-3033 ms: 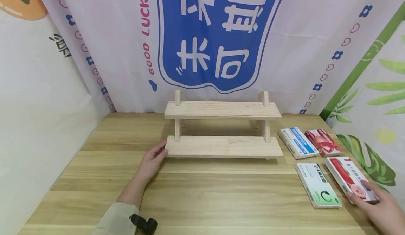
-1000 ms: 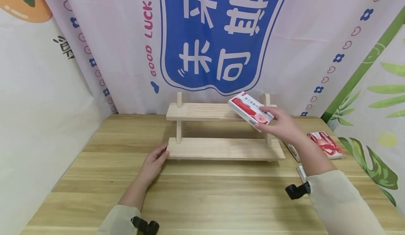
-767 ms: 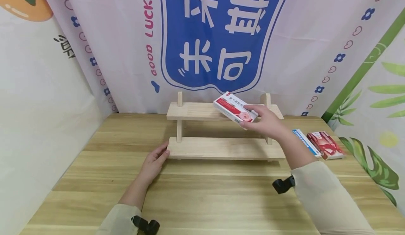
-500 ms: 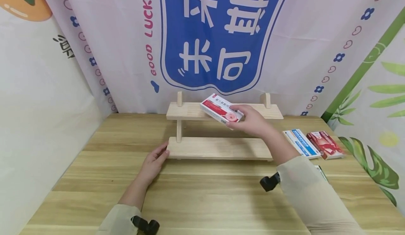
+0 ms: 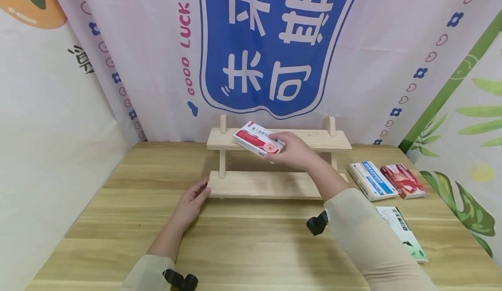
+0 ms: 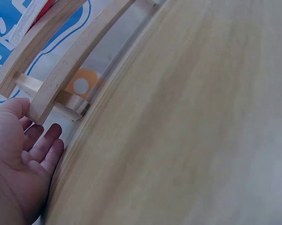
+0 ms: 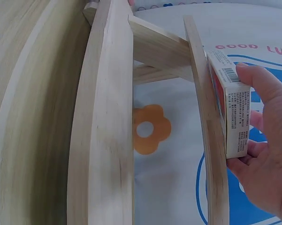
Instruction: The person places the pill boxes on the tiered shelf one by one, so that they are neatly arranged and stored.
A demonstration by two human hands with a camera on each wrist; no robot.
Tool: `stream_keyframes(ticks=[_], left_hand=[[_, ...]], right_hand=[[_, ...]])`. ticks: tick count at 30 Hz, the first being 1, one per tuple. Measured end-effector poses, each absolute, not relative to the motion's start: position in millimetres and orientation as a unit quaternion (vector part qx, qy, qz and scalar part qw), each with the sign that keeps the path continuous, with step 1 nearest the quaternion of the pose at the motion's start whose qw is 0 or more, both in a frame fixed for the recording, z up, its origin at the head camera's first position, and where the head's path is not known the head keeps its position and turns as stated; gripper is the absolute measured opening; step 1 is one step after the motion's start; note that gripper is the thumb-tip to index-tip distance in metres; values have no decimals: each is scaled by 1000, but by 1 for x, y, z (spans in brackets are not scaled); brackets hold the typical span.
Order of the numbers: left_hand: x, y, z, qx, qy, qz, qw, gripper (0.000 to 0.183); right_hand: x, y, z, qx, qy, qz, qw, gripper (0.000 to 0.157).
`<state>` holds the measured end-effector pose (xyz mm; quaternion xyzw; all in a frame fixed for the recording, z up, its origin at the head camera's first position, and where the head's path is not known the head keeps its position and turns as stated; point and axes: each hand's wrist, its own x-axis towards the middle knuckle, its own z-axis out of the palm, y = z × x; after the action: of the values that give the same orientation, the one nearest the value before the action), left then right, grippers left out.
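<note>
Head view: right hand [image 5: 294, 151] pinches a box [image 5: 252, 137], likely light and crushable, best held by edges, while left hand [image 5: 190, 204] grips shelf [image 5: 266, 184].

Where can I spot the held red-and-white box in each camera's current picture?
Head: the red-and-white box is near the centre.
Left wrist: a part of it shows at top left, behind the wooden shelf.
Right wrist: right of centre.
Shared landmark: that wooden shelf.
</note>
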<state>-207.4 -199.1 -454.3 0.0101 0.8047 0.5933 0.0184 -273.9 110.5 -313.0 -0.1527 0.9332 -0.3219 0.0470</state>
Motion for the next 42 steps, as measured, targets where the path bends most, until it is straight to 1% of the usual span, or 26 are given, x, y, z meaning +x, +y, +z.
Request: stream_keyframes(ticks=[8,15,19,32,42], left_hand=[[-208,-199,-458,7,807,590,18,50],[-208,-200,-457,14,804,595,21,49],[-207,-200,-455,16,801,599,22,49],[-207,-200,-455,16,802,597,19,49],[-206,-198,-454,16,803,595,15,48]], right_hand=[[-273,107,-315,-151,933,-324,36,65],[-276,115,-324,-141,939,-313,-12,73],[-278,117,-327,-124,942,-310,-34,72],[-280,108,-331,-135,935,-326,-44,65],[-285,102,-332,-117,933,-338,-43,58]])
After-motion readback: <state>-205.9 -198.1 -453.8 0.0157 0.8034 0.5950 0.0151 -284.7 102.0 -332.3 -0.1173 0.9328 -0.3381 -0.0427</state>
